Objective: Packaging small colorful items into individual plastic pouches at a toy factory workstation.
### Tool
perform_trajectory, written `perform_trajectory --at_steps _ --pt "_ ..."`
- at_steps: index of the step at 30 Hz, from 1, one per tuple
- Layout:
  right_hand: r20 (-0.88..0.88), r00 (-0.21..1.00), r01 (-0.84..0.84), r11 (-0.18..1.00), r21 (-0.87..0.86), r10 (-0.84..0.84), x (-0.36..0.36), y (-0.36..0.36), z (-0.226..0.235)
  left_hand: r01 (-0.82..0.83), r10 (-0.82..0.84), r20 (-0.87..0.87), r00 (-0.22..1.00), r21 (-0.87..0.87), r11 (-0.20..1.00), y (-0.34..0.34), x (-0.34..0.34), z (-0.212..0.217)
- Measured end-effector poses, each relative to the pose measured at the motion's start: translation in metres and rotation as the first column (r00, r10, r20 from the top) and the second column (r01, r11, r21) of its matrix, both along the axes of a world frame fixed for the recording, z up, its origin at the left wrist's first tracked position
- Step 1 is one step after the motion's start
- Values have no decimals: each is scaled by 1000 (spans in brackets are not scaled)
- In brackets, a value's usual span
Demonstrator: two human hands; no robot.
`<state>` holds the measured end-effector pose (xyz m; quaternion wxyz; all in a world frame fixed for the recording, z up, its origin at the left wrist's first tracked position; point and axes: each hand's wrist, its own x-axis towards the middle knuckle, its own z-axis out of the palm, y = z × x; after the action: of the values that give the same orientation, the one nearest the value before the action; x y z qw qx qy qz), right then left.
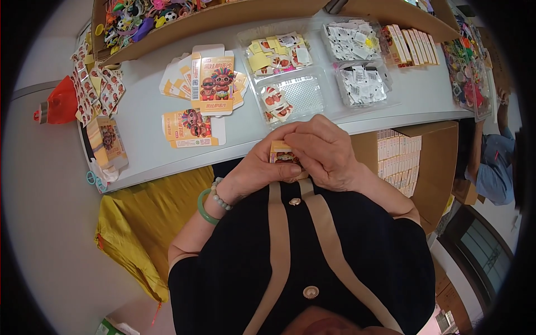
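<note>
Both my hands meet close to my chest over a small orange printed carton (283, 154). My left hand (258, 170) cups it from below and the left. My right hand (324, 149) covers its top and right side, fingers curled over it. Most of the carton is hidden by my fingers. On the grey table (146, 111) just beyond lie flat unfolded cartons (211, 82) of the same print, and one more (188, 127) nearer the edge.
Clear plastic trays hold small cards (278, 51), stickers (290, 97) and white packets (360, 84). A brown box of folded cartons (399, 159) stands at my right. Cardboard bins of colourful toys (139, 17) line the back. A yellow bag (145, 218) hangs at the left. Another person's blue sleeve (494, 167) is at the far right.
</note>
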<state>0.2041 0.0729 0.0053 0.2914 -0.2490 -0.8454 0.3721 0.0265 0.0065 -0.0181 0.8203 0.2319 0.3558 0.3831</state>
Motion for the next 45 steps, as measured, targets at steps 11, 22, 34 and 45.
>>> perform_trajectory --at_steps 11,22,34,45 --pt "-46 999 -28 861 -507 6 18 -1 -5 -12 16 87 996 -48 999 6 2 -4" --pt "-133 991 -38 974 -223 8 23 0 -26 -9 15 123 992 -51 999 1 3 -7" --pt "-180 976 39 914 -404 -121 19 -12 -21 -52 62 208 976 -53 997 -1 2 -10" --pt "-28 998 -60 933 -355 54 30 13 1 -30 35 63 997 -73 997 4 6 1"
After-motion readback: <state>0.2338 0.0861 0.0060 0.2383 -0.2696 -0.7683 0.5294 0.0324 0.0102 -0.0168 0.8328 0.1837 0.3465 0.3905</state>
